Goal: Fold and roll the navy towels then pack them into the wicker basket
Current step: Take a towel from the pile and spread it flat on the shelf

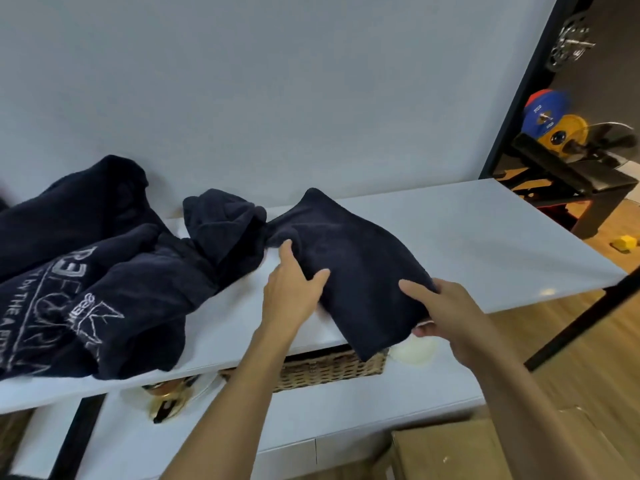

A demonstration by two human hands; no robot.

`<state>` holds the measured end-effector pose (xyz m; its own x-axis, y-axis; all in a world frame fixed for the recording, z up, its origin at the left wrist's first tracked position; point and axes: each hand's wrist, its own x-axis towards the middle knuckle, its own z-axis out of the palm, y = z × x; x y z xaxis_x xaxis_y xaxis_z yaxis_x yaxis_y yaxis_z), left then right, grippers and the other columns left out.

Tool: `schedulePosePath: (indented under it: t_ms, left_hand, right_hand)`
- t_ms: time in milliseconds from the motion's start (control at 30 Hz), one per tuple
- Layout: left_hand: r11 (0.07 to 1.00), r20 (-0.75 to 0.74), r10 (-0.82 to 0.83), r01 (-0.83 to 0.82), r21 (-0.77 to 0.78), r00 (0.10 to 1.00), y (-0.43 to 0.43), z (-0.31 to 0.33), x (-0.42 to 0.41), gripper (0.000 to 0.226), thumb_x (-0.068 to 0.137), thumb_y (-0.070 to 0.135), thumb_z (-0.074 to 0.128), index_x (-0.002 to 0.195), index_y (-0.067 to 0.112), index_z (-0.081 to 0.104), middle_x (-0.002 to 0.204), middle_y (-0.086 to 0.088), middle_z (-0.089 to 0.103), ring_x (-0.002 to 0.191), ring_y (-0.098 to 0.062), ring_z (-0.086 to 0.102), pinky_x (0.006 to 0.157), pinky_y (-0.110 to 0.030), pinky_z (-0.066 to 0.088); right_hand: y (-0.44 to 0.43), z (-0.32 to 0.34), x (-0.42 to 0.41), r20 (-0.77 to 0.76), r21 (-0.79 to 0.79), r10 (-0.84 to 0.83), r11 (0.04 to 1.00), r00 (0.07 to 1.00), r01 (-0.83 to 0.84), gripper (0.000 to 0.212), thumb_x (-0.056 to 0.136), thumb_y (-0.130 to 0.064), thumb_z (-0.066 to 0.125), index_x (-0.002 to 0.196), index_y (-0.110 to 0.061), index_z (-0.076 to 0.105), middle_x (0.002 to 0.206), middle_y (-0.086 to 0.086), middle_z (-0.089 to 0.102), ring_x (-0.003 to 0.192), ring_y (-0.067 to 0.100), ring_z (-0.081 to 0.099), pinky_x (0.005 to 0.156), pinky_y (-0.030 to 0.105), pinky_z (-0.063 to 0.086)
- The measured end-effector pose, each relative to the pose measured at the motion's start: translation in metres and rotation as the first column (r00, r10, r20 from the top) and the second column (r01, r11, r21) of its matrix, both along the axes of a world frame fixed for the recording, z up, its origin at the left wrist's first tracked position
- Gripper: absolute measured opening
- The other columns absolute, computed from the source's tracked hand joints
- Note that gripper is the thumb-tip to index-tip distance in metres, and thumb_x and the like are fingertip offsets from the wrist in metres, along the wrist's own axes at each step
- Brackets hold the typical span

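Note:
A folded navy towel (349, 261) lies on the white table (485, 244), its near end hanging over the front edge. My left hand (292, 289) rests on the towel's left edge, thumb on top of the cloth. My right hand (446, 313) pinches its near right corner, thumb above and fingers beneath. A crumpled navy towel (225, 230) lies just to the left. A large navy towel with white lettering (79, 289) is heaped at the far left. The wicker basket (329, 368) stands on a lower white shelf, mostly hidden under the table edge.
The wall runs close behind the table. A gold and black object (169, 400) and a pale round object (415, 351) lie on the lower shelf beside the basket. A cardboard box (446, 448) stands below. Weight plates on a black rack (561, 133) are at the right.

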<state>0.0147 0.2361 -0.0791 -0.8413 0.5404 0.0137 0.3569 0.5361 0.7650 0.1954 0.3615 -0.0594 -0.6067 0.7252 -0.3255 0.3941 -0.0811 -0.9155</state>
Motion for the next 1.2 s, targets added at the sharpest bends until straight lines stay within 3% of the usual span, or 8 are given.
schedulePosePath:
  t_ms: [133, 333, 533, 700, 867, 967, 1067, 1200]
  left_hand:
    - [0.992, 0.178, 0.069, -0.087, 0.097, 0.982, 0.018, 0.005, -0.018, 0.083, 0.091, 0.041, 0.061, 0.154, 0.021, 0.01, 0.149, -0.01, 0.04, 0.13, -0.03, 0.046, 0.102, -0.039, 0.042]
    - [0.941, 0.412, 0.09, -0.213, 0.263, 0.907, 0.058, 0.006, -0.092, 0.076, 0.086, 0.015, 0.069, 0.15, 0.012, 0.028, 0.142, -0.007, 0.044, 0.122, -0.024, 0.049, 0.101, -0.032, 0.043]
    - [0.977, 0.082, -0.041, 0.023, 0.212, 0.996, 0.077, 0.018, -0.12, 0.063, 0.095, 0.008, 0.053, 0.152, 0.022, 0.03, 0.154, 0.001, 0.036, 0.139, -0.02, 0.038, 0.116, -0.032, 0.031]
    - [0.976, -0.114, -0.2, 0.208, 0.063, 0.973, 0.026, 0.021, -0.057, 0.044, 0.092, 0.029, 0.065, 0.135, 0.023, 0.054, 0.139, 0.007, 0.051, 0.127, -0.011, 0.047, 0.1, -0.018, 0.033]
    - [0.815, -0.065, -0.567, 0.549, -0.184, 0.821, -0.074, -0.008, 0.028, 0.077, 0.067, 0.079, 0.059, 0.137, 0.054, 0.038, 0.152, 0.034, 0.017, 0.144, 0.01, 0.005, 0.118, -0.021, 0.008]
    - [0.757, -0.42, -0.639, 0.432, -0.489, 0.644, -0.093, -0.036, 0.039, 0.092, 0.071, 0.072, 0.064, 0.148, 0.04, 0.025, 0.158, 0.013, 0.026, 0.149, -0.012, 0.019, 0.12, -0.034, 0.015]
    - [0.862, -0.656, -0.502, 0.392, -0.323, 0.563, -0.094, -0.047, 0.033, 0.061, 0.071, 0.022, 0.086, 0.126, 0.017, 0.059, 0.123, -0.002, 0.068, 0.118, -0.022, 0.062, 0.096, -0.037, 0.051]
    - [0.908, -0.589, -0.328, 0.418, 0.017, 0.738, -0.094, -0.03, 0.019, 0.026, 0.093, 0.034, 0.055, 0.112, 0.022, 0.068, 0.106, 0.01, 0.071, 0.098, -0.008, 0.064, 0.082, -0.024, 0.05]
  right_hand:
    - [-0.024, 0.0, 0.01, 0.076, 0.039, 0.165, 0.985, 0.983, -0.168, 0.025, 0.091, -0.038, 0.065, 0.106, -0.018, 0.061, 0.094, 0.003, 0.071, 0.076, 0.02, 0.069, 0.06, 0.025, 0.054]
    - [-0.005, -0.002, -0.013, -0.013, 0.19, -0.002, 0.982, 1.0, 0.004, 0.049, 0.088, -0.027, 0.069, 0.132, -0.024, 0.046, 0.127, -0.005, 0.057, 0.104, 0.012, 0.059, 0.08, 0.029, 0.054]
    - [-0.025, -0.019, -0.012, -0.053, 0.266, 0.143, 0.956, 0.988, -0.124, 0.052, 0.094, -0.026, 0.063, 0.139, -0.043, 0.044, 0.134, -0.023, 0.047, 0.124, 0.006, 0.048, 0.106, 0.034, 0.045]
    - [-0.03, -0.012, 0.002, -0.076, -0.008, 0.194, 0.981, 0.978, -0.195, 0.018, 0.098, -0.026, 0.057, 0.105, -0.035, 0.071, 0.109, -0.012, 0.066, 0.098, 0.016, 0.064, 0.065, 0.028, 0.057]
    - [-0.022, -0.004, 0.019, -0.215, -0.21, 0.11, 0.965, 0.97, -0.156, 0.02, 0.096, -0.015, 0.057, 0.101, -0.022, 0.076, 0.103, -0.002, 0.072, 0.091, 0.022, 0.066, 0.061, 0.03, 0.052]
    - [-0.025, -0.005, 0.015, -0.241, -0.293, 0.015, 0.952, 0.97, -0.087, 0.017, 0.092, -0.013, 0.061, 0.1, -0.015, 0.076, 0.1, 0.009, 0.073, 0.079, 0.021, 0.066, 0.059, 0.031, 0.049]
    - [-0.026, -0.003, 0.012, -0.264, -0.379, -0.031, 0.922, 0.964, -0.074, 0.022, 0.088, -0.02, 0.063, 0.106, -0.012, 0.073, 0.1, 0.01, 0.074, 0.08, 0.018, 0.072, 0.065, 0.03, 0.046]
    - [-0.023, 0.01, 0.017, -0.285, -0.335, 0.168, 0.905, 0.944, -0.262, 0.037, 0.082, -0.015, 0.067, 0.119, -0.016, 0.067, 0.108, 0.004, 0.074, 0.104, 0.01, 0.069, 0.061, 0.025, 0.042]
